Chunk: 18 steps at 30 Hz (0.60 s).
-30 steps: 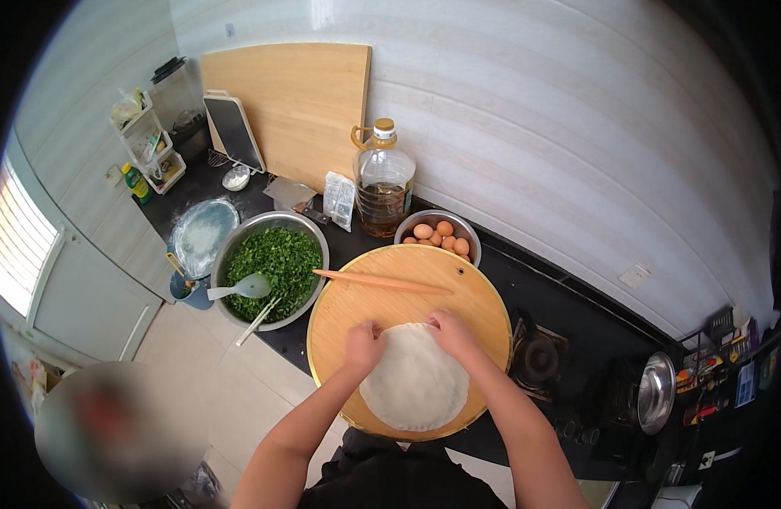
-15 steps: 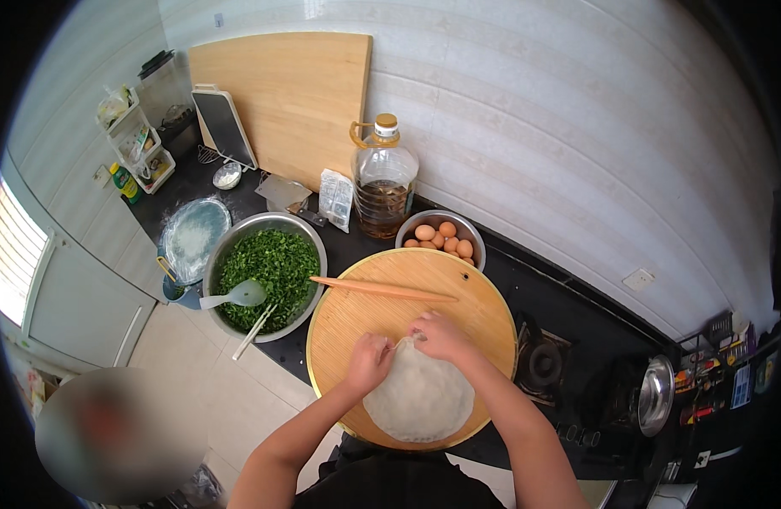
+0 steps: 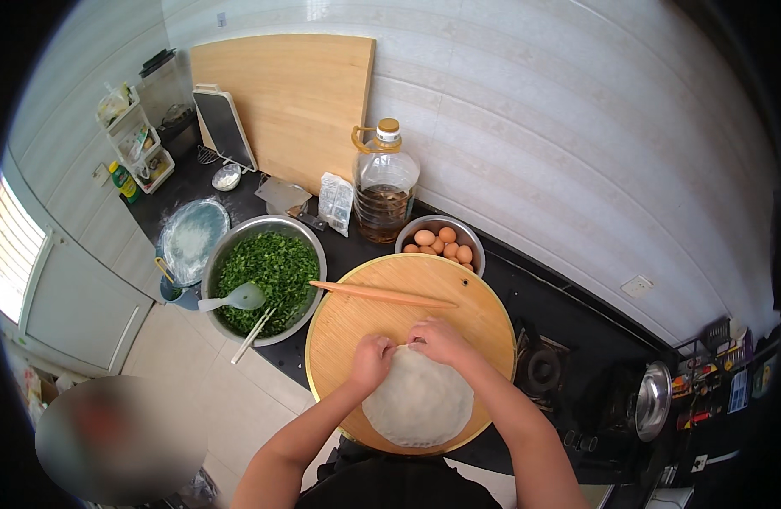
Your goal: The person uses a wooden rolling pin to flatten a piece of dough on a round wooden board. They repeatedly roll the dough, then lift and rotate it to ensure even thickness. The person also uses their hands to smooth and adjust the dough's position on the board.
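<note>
Off-white dough round (image 3: pixel 420 403) lies flat on the round wooden board (image 3: pixel 339 339), at its 6 o'clock side. Left hand (image 3: pixel 373 358) at the dough's 11, right hand (image 3: pixel 437 341) at 12 – fingers of both pinched together on the edge. Tapered rolling pin (image 3: pixel 382 293) on the board's 11. Beyond it on the counter (image 3: pixel 346 251) – greens bowl (image 3: pixel 267 224) at 10, egg bowl (image 3: pixel 473 237) near 12:30.

I wore this wide fisheye on my head, left of a pair; it looked steeply down from close above my left hand (image 3: pixel 372 361) and right hand (image 3: pixel 437 341); it also reached forward, up the wall (image 3: pixel 534 127).
</note>
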Tool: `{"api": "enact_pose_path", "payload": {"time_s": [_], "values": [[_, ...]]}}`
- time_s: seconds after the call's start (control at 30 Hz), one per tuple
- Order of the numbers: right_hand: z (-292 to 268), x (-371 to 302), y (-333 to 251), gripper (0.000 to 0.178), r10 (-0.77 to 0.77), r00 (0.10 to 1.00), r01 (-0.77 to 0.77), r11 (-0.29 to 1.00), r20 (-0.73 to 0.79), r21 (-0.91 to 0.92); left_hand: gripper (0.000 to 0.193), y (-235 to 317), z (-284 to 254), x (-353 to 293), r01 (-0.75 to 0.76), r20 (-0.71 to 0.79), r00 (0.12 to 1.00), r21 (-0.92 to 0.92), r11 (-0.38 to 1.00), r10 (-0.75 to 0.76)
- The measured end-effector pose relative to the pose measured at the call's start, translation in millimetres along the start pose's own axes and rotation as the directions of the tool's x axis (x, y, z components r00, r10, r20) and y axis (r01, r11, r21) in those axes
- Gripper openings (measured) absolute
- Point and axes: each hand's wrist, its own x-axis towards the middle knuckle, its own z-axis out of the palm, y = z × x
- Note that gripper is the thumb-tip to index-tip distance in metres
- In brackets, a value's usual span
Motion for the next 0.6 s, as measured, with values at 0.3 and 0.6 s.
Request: {"api": "enact_pose_path", "payload": {"time_s": [0.3, 0.6], "values": [[-3.7, 0.8, -5.1, 0.011, 0.033, 0.999, -0.033, 0.997, 0.005, 0.068, 0.007, 14.8, -0.7, 14.8, -0.051, 0.022, 0.998, -0.018, 0.999, 0.052], [-11.5, -3.9, 1.4, 0.011, 0.015, 1.0, -0.015, 0.997, -0.007, -0.08, 0.008, 6.8, 2.2, 15.0, -0.082, 0.015, 0.996, -0.036, 0.996, 0.083]]}}
